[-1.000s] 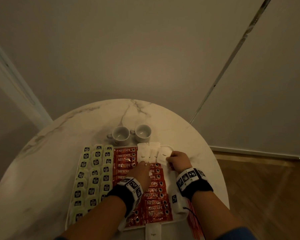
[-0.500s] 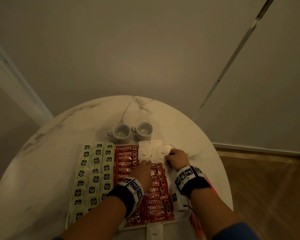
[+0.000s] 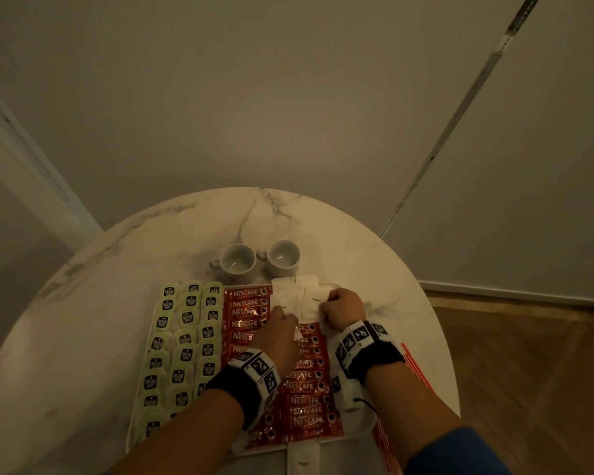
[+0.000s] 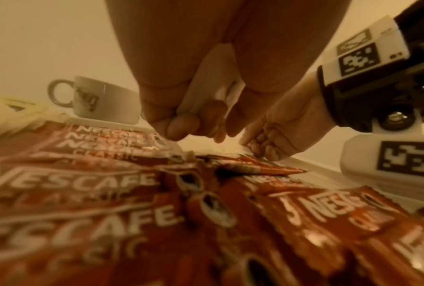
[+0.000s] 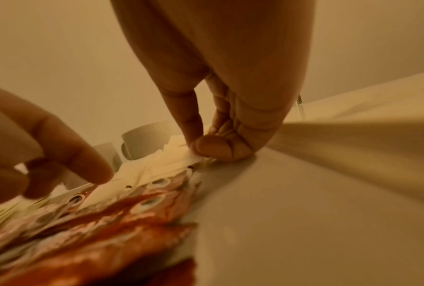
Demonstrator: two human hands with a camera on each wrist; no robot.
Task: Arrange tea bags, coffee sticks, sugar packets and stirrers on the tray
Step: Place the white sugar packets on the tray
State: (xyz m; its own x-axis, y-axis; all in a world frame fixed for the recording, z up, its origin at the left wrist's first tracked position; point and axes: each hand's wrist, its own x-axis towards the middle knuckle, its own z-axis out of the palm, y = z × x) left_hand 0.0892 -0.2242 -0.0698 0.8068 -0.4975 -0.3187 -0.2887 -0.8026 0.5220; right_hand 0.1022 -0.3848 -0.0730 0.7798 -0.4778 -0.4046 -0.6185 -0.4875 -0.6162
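A white tray (image 3: 359,435) holds rows of green tea bags (image 3: 186,337) on its left and red coffee sticks (image 3: 306,389) down its middle. White sugar packets (image 3: 299,298) lie fanned at its far right corner. My left hand (image 3: 278,329) hovers over the coffee sticks, fingers curled round a small bunch of sugar packets (image 4: 206,85). My right hand (image 3: 340,306) sits at the tray's far right, thumb and forefinger pinching the near edge of a sugar packet (image 5: 181,154) that lies on the tray. I see no stirrers that I can tell apart.
Two white cups (image 3: 237,262) (image 3: 283,257) stand just beyond the tray on the round marble table (image 3: 117,269). One sugar packet (image 3: 302,461) lies off the tray's near edge. A red-and-white striped item (image 3: 417,371) lies right of the tray. Walls are close behind.
Both hands have edged slightly toward the far end of the tray. The right hand's sugar packet has shifted left, closer to the other packets.
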